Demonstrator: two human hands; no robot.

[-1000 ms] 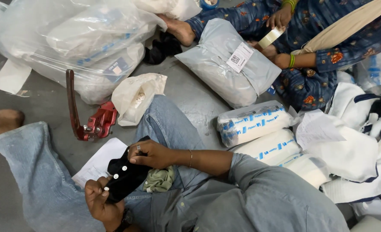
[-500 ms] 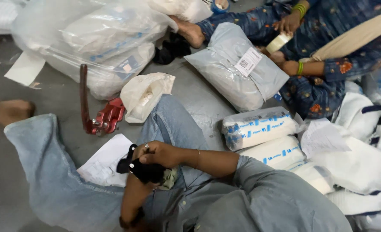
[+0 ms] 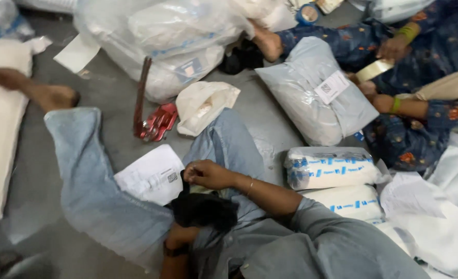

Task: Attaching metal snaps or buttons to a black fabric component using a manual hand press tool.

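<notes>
Right hand (image 3: pixel 208 174) curled, fingertips pinching the top edge of a crumpled black cloth (image 3: pixel 203 209) lying in the lap on blue jeans. Left hand (image 3: pixel 180 235) beneath the cloth, mostly hidden; grip impossible to tell. White printed paper sheet (image 3: pixel 149 175) just beside, on the grey floor (image 3: pixel 110 98).

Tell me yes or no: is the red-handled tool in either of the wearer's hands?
No. The red-handled tool lies on the floor, beyond the knees, away from both hands.

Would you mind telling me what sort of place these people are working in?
Probably a packing or dispatch area, worked on the floor. A grey mailer bag bears a shipping label, a co-worker holds a roll of tape, and wrapped white bundles lie beside a printed sheet.
</notes>
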